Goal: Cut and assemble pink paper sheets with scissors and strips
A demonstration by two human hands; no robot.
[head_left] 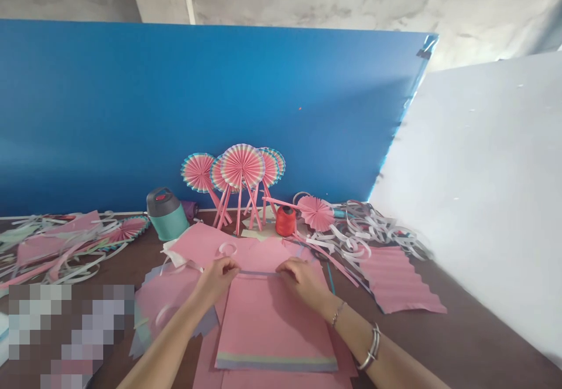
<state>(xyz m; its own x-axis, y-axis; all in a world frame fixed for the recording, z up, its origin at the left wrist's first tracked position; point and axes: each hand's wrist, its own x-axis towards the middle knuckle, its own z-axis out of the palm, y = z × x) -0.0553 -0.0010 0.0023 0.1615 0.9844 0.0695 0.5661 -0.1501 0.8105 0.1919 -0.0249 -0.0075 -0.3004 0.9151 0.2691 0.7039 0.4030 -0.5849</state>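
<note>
A stack of pink paper (276, 318) lies in front of me, with yellow, green and bluish bands along its near edge. Across its far edge runs a narrow bluish-grey strip (259, 273). My left hand (220, 273) pinches the strip's left end, fingers closed. At the right end, my right hand (301, 277) is closed on the same strip, its fingertips bent down at the paper. Two bracelets circle the right forearm. More pink sheets (202, 245) lie beyond and beneath the stack. A small white paper ring (228, 249) rests just past my left hand.
Pink pleated round fans (243, 166) stand against the blue panel (132, 102). A green-and-grey container (167, 216), a red thread spool (285, 221), tangled white strips (364, 228) and a pleated pink sheet (399, 280) surround the work area. Loose strips (74, 254) lie left.
</note>
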